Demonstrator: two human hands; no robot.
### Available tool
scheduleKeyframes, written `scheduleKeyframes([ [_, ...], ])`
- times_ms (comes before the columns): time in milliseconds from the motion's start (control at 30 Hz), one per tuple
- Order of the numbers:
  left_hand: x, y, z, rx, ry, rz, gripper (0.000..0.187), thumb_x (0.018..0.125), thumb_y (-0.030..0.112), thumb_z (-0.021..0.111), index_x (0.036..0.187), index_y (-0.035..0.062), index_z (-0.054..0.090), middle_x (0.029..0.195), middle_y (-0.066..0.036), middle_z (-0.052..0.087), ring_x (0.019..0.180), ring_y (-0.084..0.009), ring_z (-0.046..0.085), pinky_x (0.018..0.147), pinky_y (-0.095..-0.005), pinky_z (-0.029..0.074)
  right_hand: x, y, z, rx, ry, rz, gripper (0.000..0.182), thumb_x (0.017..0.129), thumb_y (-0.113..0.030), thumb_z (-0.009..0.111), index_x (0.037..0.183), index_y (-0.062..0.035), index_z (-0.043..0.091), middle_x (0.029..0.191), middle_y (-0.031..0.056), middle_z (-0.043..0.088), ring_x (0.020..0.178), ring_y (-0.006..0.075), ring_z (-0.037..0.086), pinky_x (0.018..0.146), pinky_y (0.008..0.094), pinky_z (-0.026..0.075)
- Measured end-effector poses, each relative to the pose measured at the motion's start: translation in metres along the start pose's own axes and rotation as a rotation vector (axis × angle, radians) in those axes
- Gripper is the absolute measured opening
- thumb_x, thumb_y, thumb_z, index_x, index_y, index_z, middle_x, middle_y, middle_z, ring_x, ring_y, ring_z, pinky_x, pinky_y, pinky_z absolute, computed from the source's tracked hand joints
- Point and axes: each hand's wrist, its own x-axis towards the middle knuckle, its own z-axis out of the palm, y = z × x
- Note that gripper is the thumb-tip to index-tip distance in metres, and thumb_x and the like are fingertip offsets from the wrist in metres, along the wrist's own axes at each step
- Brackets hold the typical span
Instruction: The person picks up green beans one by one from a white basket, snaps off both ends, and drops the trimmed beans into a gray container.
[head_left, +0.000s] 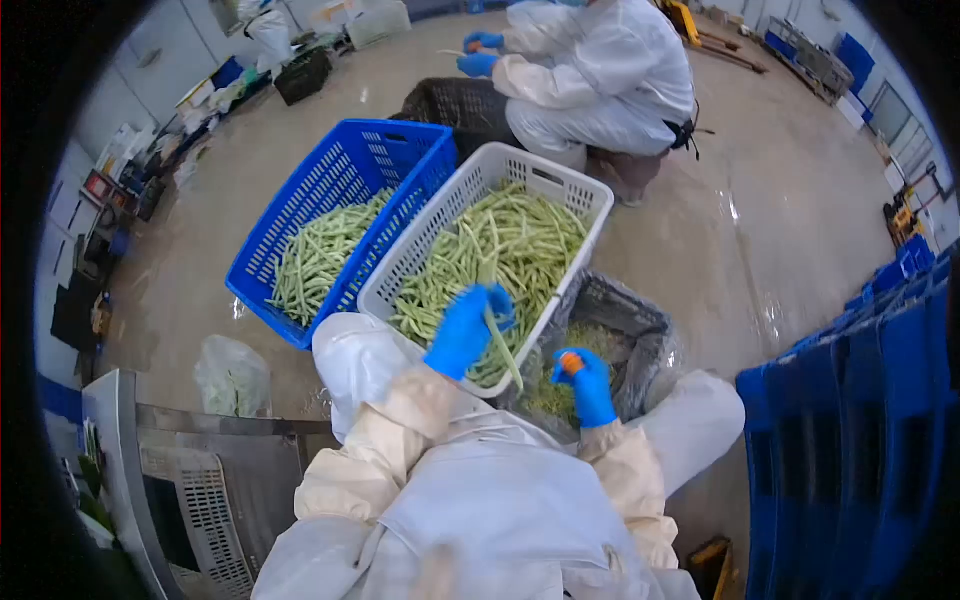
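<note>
My left hand [470, 328], in a blue glove, is closed round a long green bean [506, 352] above the near end of a white basket [586, 247]. The basket is heaped with green beans [500, 235]. Gloved in blue as well, my right hand [588, 384] grips a small orange object [571, 363], whose kind I cannot make out. Below that hand stands a dark, lined bin [640, 318] with green scraps [552, 398] inside. A blue basket [300, 190] left of the white one holds more green beans [325, 255].
Opposite me a co-worker [610, 80] in white sits at a black crate [455, 105], with blue-gloved hands [480, 55] raised. Stacked blue pallets [850, 410] stand on my right. To my left are a metal frame [120, 420] and a plastic bag [232, 375] on the wet floor.
</note>
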Motion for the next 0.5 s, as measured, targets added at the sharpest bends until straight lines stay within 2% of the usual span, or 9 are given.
scheduleKeyframes([
  [67,0.014,0.028,-0.009,-0.28,0.108,0.011,0.029,0.091,0.028,0.046,0.103,0.0028,0.054,0.072,-0.004,0.054,0.059,-0.0148,0.05,0.056,-0.0301,0.045,0.01,0.013,-0.039,-0.354,0.313,0.113,0.015,0.081,-0.011,0.058,0.089,0.0012,0.059,0.074,0.0057,0.058,0.07,0.0124,0.056,0.064,0.0239,0.045],
  [100,0.018,0.033,-0.011,-0.277,0.111,0.005,0.029,0.091,0.028,0.046,0.103,0.0028,0.054,0.072,-0.004,0.054,0.059,-0.0148,0.05,0.056,-0.0301,0.045,0.009,0.02,-0.039,-0.351,0.316,0.119,0.015,0.081,-0.011,0.058,0.089,0.0012,0.059,0.074,0.0057,0.058,0.07,0.0124,0.056,0.064,0.0239,0.045],
  [167,0.023,0.039,-0.011,-0.24,0.084,0.042,0.028,0.092,0.026,0.046,0.104,0.0023,0.053,0.068,-0.002,0.05,0.055,-0.0125,0.045,0.052,-0.0295,0.042,0.012,0.034,-0.037,-0.386,0.172,-0.302,0.017,0.081,-0.01,0.058,0.094,0.0012,0.058,0.084,0.0075,0.06,0.076,0.0144,0.057,0.07,0.0254,0.045],
  [200,0.023,0.038,-0.004,-0.183,0.138,0.058,0.026,0.092,0.025,0.046,0.103,0.0021,0.053,0.066,-0.001,0.048,0.053,-0.0105,0.042,0.05,-0.0264,0.038,0.009,0.027,-0.021,-0.439,0.119,-0.37,0.023,0.082,-0.009,0.058,0.102,0.0024,0.056,0.093,0.0086,0.06,0.084,0.0158,0.058,0.076,0.0273,0.046],
  [233,0.023,0.033,0.0,-0.182,0.136,0.056,0.026,0.092,0.025,0.046,0.103,0.0021,0.053,0.066,-0.001,0.048,0.053,-0.0105,0.042,0.05,-0.0264,0.038,0.004,0.019,-0.008,-0.438,0.123,-0.37,0.023,0.082,-0.009,0.058,0.102,0.0024,0.056,0.093,0.0086,0.06,0.084,0.0158,0.058,0.076,0.0273,0.046],
  [300,0.02,0.022,0.007,-0.037,0.189,0.115,0.027,0.092,0.025,0.047,0.103,0.0016,0.054,0.065,0.0,0.048,0.052,-0.0087,0.042,0.048,-0.0224,0.037,-0.005,0.007,0.01,-0.048,-0.134,0.004,0.028,0.085,-0.011,0.055,0.11,0.0017,0.053,0.097,0.0107,0.061,0.088,0.0173,0.058,0.079,0.0294,0.046],
  [333,0.019,0.017,0.011,-0.045,0.195,0.112,0.026,0.091,0.024,0.048,0.103,0.0011,0.055,0.065,0.001,0.047,0.052,-0.0069,0.04,0.046,-0.0198,0.034,-0.006,0.005,0.012,-0.049,-0.131,0.006,0.028,0.085,-0.011,0.055,0.11,0.0017,0.053,0.097,0.0107,0.061,0.088,0.0173,0.058,0.079,0.0294,0.046],
  [400,0.018,0.012,0.014,-0.006,0.191,0.129,0.026,0.091,0.023,0.048,0.103,0.0008,0.055,0.065,0.001,0.047,0.052,-0.0065,0.04,0.046,-0.0196,0.034,-0.007,0.003,0.013,0.148,-0.312,0.221,0.029,0.088,-0.015,0.05,0.112,0.0016,0.053,0.099,0.0133,0.061,0.09,0.0191,0.059,0.079,0.0308,0.048],
  [500,0.017,0.01,0.018,0.083,0.184,0.144,0.025,0.092,0.022,0.047,0.103,0.0008,0.055,0.065,0.001,0.047,0.052,-0.0062,0.039,0.047,-0.0195,0.034,-0.006,0.008,0.012,0.108,-0.286,0.226,0.03,0.09,-0.019,0.047,0.111,0.002,0.053,0.097,0.0144,0.061,0.087,0.0197,0.06,0.077,0.0315,0.05],
])
